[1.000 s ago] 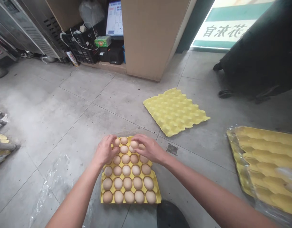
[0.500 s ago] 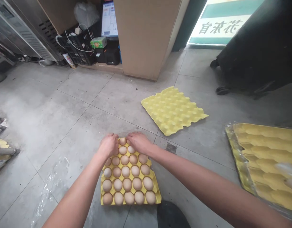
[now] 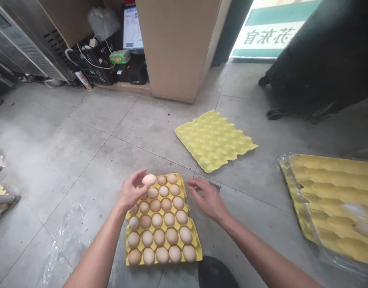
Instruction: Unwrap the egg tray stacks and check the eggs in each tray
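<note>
Watcher: Film (image 3: 64,236) of clear plastic is lying crumpled on the floor (image 3: 66,152) at far left, well apart from everything else.

Asker: And the left hand?

Watcher: It is hovering over the far left corner of the full tray (image 3: 183,183). The left hand (image 3: 132,195) is pinching one pale egg (image 3: 149,179) in its grip, thumb on one side and fingertips on the other. The egg is riding just above the tray's back row, clear of its neighbours.

Asker: How is that egg going to handle?

Watcher: I am judging it light, but thin-shelled and smooth. It is asking for finger pads across its broad middle and only gentle pressure. Squeezing hard, or knocking it on another shell, is risking a crack.

Asker: What about the tray itself?

Watcher: It is sitting on the floor between the forearms, and every cup that is showing is filled. It is looking like moulded pulp, which I am guessing is flexing under such a load. Support from beneath at two opposite edges is looking wiser than a tug at one corner.

Asker: Is the right hand carrying anything?

Watcher: No. The right hand (image 3: 208,199) is hanging just beside the tray's right edge, its grip wide and the fingers spread. Farther right an empty tray (image 3: 215,140) is lying flat on the floor. A wrapped stack (image 3: 330,200) of the same yellow trays is resting at far right.
</note>
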A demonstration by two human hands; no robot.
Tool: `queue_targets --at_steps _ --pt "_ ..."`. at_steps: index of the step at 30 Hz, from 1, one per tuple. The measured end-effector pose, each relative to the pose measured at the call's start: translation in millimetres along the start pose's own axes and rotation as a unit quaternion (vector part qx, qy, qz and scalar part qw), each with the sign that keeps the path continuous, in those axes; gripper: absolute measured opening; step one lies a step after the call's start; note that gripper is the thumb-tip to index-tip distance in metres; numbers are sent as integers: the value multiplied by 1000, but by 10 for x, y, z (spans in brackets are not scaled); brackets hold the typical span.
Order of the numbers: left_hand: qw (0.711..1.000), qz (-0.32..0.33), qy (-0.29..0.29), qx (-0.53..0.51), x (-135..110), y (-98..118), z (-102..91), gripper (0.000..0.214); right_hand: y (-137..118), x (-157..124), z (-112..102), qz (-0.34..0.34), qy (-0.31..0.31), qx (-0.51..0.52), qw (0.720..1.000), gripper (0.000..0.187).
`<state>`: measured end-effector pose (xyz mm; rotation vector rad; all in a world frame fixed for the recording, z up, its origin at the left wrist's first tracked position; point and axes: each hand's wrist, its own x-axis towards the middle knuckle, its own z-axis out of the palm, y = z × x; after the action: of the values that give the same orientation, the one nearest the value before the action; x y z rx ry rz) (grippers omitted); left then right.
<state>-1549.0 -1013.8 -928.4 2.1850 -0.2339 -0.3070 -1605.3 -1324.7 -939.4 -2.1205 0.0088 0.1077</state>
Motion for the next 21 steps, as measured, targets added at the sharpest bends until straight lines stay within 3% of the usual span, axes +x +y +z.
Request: queue_targets --at_steps 3,5,11,15,21 --pt "989 19 17 -145 -230 35 37 62 33 -152 3 39 11 16 999 25" --pt "985 43 22 -165 -303 60 66 56 24 -195 12 46 13 21 999 26" --pt "999 44 19 -7 -148 106 39 39 -32 -179 9 51 13 26 998 26" --pt "993 33 -27 113 93 80 19 38 27 -196 58 53 12 14 998 28" --pt "981 31 -67 178 395 -4 111 26 134 -380 196 122 -2 -45 992 37"
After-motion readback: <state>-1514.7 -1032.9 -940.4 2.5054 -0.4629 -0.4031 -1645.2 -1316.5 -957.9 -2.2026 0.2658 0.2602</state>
